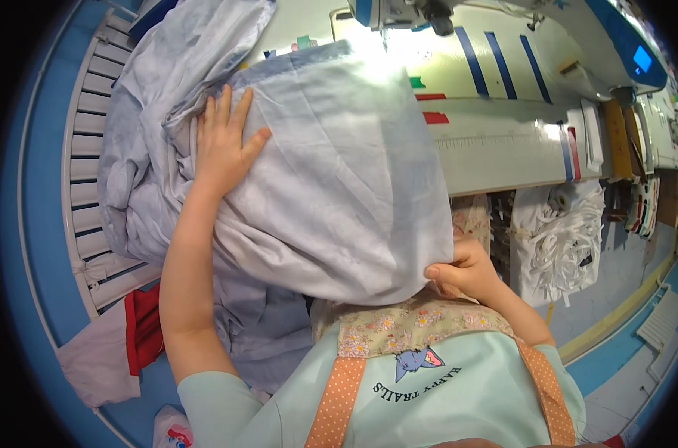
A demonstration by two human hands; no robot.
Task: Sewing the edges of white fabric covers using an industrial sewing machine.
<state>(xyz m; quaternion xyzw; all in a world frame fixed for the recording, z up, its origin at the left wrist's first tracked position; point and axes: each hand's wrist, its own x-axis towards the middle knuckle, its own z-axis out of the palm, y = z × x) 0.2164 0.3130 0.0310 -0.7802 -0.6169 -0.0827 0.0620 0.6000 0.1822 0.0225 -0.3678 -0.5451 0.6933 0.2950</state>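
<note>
A large pale grey-blue cloth [331,172] spreads over the front of the sewing table and hangs down to my lap. My left hand [225,138] lies flat on it near the bunched folds at the left, fingers spread. At the cloth's lower right edge, my right hand [462,270] pinches the edge between thumb and fingers. The far edge of the cloth reaches under the lit head of a sewing machine [406,15]; the needle area is lost in glare.
The white sewing table [503,149] carries blue and red tape strips and a ruler scale. A slatted white rack [88,164] stands at the left under the gathered cloth. White strips [559,239] hang in a bundle below the table, and a red-and-white cloth [122,343] lies lower left.
</note>
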